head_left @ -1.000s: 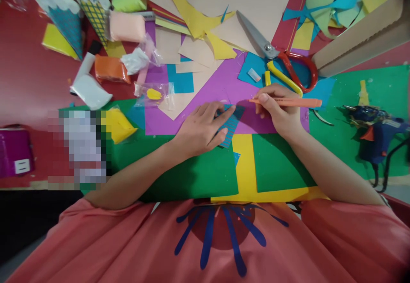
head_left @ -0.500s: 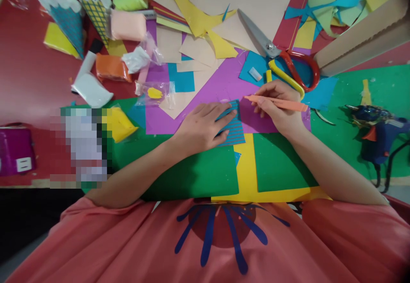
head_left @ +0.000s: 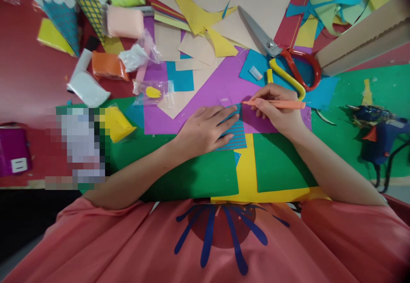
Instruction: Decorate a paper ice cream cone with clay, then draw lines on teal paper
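My left hand (head_left: 209,127) lies flat with its fingers spread, pressing on a blue piece of paper (head_left: 237,137) marked with reddish stripes. Part of that paper is hidden under the fingers. In my right hand (head_left: 277,106) is an orange marker (head_left: 285,103), pinched between thumb and fingers, its tip at the upper right edge of the striped paper. Beneath both is a purple sheet (head_left: 205,99), with green sheets (head_left: 192,176) nearer my body.
Large scissors (head_left: 272,50) lie beyond my right hand. A blue glue gun (head_left: 379,140) rests at the right. Wrapped clay packs, such as an orange one (head_left: 109,66), and decorated paper cones (head_left: 62,20) stand at the left. A cardboard piece (head_left: 361,39) sticks up at the right.
The striped paper has turned under my left hand, showing more of its surface, and the fingers have spread out flatter. The marker tip has moved left onto the paper's edge.
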Motion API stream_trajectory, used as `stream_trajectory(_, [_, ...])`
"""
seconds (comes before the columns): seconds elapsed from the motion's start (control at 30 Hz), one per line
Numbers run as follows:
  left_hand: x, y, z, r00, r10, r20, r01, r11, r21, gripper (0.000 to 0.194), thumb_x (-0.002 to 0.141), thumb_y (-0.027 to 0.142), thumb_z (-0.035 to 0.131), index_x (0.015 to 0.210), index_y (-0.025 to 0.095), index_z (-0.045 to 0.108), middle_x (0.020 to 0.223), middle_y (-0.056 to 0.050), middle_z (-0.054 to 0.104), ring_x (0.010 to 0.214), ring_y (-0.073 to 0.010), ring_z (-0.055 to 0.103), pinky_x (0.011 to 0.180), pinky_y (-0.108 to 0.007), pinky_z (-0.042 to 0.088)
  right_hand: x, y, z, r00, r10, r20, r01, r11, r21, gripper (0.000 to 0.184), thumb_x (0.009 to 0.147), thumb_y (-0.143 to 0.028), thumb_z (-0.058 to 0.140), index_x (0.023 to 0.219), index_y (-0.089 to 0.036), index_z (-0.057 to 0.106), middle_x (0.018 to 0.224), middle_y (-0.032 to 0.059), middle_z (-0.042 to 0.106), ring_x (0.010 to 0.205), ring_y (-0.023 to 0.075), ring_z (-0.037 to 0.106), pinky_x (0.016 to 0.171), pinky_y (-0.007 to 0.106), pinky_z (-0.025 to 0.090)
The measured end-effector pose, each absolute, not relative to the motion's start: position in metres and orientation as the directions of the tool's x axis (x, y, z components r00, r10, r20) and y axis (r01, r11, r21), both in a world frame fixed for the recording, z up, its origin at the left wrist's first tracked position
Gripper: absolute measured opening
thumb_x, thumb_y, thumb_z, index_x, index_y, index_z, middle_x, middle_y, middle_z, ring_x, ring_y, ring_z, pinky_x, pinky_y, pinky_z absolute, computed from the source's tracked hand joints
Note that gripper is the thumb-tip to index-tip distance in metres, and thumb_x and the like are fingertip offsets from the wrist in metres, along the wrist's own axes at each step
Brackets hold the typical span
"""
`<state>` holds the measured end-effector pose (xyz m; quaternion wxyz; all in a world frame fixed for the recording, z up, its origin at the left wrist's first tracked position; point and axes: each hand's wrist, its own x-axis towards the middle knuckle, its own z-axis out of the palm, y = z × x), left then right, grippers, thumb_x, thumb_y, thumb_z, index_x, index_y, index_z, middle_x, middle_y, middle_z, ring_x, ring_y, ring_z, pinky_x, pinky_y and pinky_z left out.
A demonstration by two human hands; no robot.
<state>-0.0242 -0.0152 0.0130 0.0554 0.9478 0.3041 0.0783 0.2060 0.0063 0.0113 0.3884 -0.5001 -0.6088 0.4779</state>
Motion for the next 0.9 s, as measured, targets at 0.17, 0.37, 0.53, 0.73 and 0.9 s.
stream_trajectory(0.17, [-0.0242, -0.0147, 0.0118, 0.803, 0.582, 0.123, 0.562, -0.81, 0.166, 0.042, 0.1, 0.037, 0.043, 0.132, 0.015, 0.059, 0.135, -0.012, 0.062, 0.118, -0.0264, 0.06, 0.093, -0.038, 0.047, 0.2062, 0.0064, 0.0112, -0.198, 0.98, 0.015, 0.284, 0.072, -0.956, 0.016, 0.084, -0.028, 0.068, 0.071, -0.02, 0.063, 0.062, -0.0025, 0.061, 0.054, 0.0091, 0.055, 0.048, 0.024, 0.039])
stream_trajectory(0.37, [-0.0244, -0.0143, 0.0109, 0.807, 0.576, 0.132, 0.555, -0.815, 0.163, 0.044, 0.1, 0.04, 0.041, 0.132, 0.016, 0.059, 0.133, -0.012, 0.063, 0.118, -0.0258, 0.059, 0.093, -0.038, 0.047, 0.2068, 0.0062, 0.0093, -0.207, 0.978, 0.022, 0.325, 0.09, -0.942, 0.015, 0.085, -0.028, 0.065, 0.072, -0.02, 0.063, 0.063, -0.0022, 0.061, 0.054, 0.0086, 0.053, 0.049, 0.025, 0.038])
stream_trajectory(0.53, [-0.024, -0.0143, 0.0118, 0.798, 0.6, 0.059, 0.582, -0.791, 0.187, 0.044, 0.101, 0.04, 0.038, 0.134, 0.019, 0.058, 0.137, -0.01, 0.061, 0.122, -0.0245, 0.057, 0.097, -0.037, 0.045, 0.2075, 0.006, 0.0092, -0.216, 0.976, 0.02, 0.347, 0.095, -0.933, 0.017, 0.086, -0.03, 0.066, 0.072, -0.02, 0.063, 0.063, -0.0021, 0.061, 0.055, 0.0093, 0.053, 0.049, 0.025, 0.038])
stream_trajectory(0.73, [-0.024, -0.0139, 0.0103, 0.804, 0.558, 0.205, 0.547, -0.83, 0.112, 0.041, 0.099, 0.039, 0.044, 0.127, 0.015, 0.062, 0.13, -0.009, 0.066, 0.113, -0.0237, 0.06, 0.089, -0.035, 0.046, 0.2074, 0.007, 0.0102, -0.228, 0.973, 0.027, 0.364, 0.111, -0.925, 0.018, 0.085, -0.029, 0.065, 0.07, -0.02, 0.062, 0.061, -0.0022, 0.059, 0.057, 0.0102, 0.052, 0.051, 0.026, 0.037])
stream_trajectory(0.9, [-0.0235, -0.0133, 0.0104, 0.801, 0.55, 0.238, 0.544, -0.833, 0.098, 0.038, 0.098, 0.038, 0.048, 0.124, 0.014, 0.063, 0.128, -0.008, 0.067, 0.11, -0.0237, 0.061, 0.088, -0.035, 0.047, 0.2073, 0.0076, 0.0108, -0.246, 0.968, 0.049, 0.371, 0.141, -0.918, 0.017, 0.083, -0.024, 0.063, 0.066, -0.019, 0.062, 0.059, -0.0028, 0.056, 0.055, 0.0095, 0.05, 0.053, 0.026, 0.037])
